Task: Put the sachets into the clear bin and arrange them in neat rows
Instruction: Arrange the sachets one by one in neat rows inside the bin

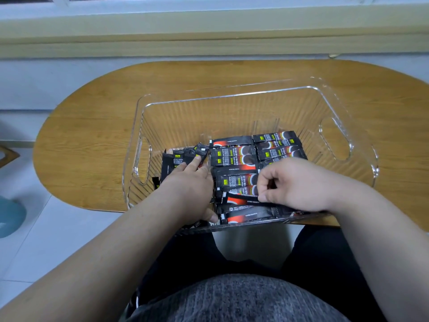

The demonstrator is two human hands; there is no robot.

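A clear ribbed bin (232,96) with cut-out handles stands on the oval wooden table (92,126). Inside it, several black and red coffee sachets (234,156) lie flat in rows at the middle and right. A looser pile of sachets (176,160) leans at the bin's left side. My left hand (190,184) lies flat inside the bin with straight fingers pressing on that pile. My right hand (297,184) pinches one black and red sachet (239,199) near the bin's front wall, holding it level over the rows.
The table's near edge meets my lap, and the bin's front wall sits at that edge. A window sill runs along the wall behind the table. A teal round object (9,214) lies on the tiled floor at the left.
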